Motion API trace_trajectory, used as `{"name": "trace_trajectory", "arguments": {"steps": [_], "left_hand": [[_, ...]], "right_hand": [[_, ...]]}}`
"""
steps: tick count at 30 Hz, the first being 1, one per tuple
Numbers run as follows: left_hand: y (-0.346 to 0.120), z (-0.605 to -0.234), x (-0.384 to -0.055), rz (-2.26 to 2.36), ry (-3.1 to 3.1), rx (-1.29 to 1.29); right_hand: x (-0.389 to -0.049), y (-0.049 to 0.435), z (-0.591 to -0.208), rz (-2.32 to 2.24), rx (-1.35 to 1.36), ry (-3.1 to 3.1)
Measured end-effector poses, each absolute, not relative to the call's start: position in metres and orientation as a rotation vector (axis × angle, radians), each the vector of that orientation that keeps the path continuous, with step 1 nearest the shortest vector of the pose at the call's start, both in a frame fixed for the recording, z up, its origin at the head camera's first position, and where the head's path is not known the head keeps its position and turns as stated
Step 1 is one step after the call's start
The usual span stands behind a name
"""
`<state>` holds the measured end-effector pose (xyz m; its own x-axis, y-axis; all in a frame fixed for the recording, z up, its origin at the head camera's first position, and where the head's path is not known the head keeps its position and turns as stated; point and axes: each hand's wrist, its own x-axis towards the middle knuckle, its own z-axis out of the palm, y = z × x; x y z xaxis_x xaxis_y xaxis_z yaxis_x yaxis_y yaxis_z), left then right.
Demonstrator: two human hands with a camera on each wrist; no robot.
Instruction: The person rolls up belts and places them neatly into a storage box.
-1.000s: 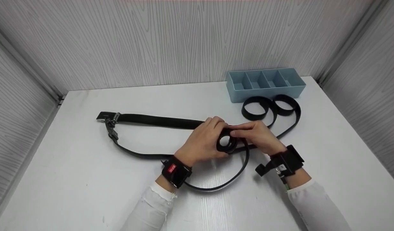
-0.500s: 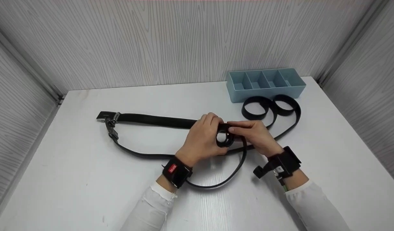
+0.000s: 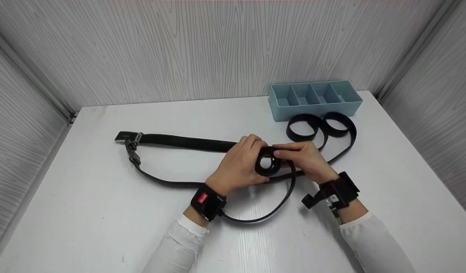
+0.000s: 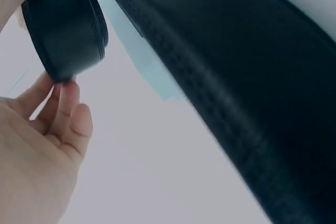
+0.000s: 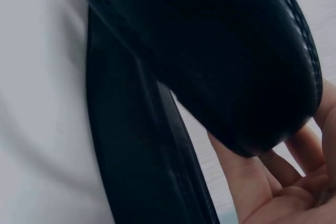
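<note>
A black leather belt, wound into a tight roll [image 3: 277, 168], is between both hands at mid-table. My left hand [image 3: 236, 167] grips the roll from its left side, fingers curled over the far side and thumb along the near side. With thumb and fingers my right hand [image 3: 308, 159] pinches the roll's right edge. In the left wrist view the rolled belt [image 4: 63, 30] shows its smooth outer turn, with fingertips at its lower edge. The right wrist view has the stitched belt roll [image 5: 236, 61] close up. A loose belt length [image 3: 255, 220] curves toward the left wrist.
Another black belt [image 3: 187, 143] lies behind and under the hands, with a metal buckle [image 3: 131, 143] at left. Two loose black belt coils [image 3: 301, 137] lie at the right, just in front of a blue box [image 3: 312, 110] with several compartments. Pale panels [image 3: 217, 49] border the table.
Both hands shift slightly left and then back right, keeping the rolled belt between them. The loose length of belt sways with them. The other belt and the box stay put.
</note>
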<state>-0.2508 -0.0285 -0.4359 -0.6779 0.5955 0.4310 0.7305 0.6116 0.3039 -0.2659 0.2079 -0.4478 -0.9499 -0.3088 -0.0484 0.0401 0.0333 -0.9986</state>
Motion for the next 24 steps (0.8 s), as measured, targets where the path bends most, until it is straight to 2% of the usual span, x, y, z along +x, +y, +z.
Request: {"name": "trace_trajectory", "arguments": {"steps": [7, 24], "left_hand": [[-0.026, -0.436, -0.25, -0.675, -2.553, -1.178], [-0.024, -0.437, -0.248, -0.574, -2.535, -0.897]], "right_hand": [[-0.267, 0.213, -0.446, -1.895, -0.328, 2.056], [-0.262, 0.2, -0.447, -2.119, -0.255, 2.013]]}}
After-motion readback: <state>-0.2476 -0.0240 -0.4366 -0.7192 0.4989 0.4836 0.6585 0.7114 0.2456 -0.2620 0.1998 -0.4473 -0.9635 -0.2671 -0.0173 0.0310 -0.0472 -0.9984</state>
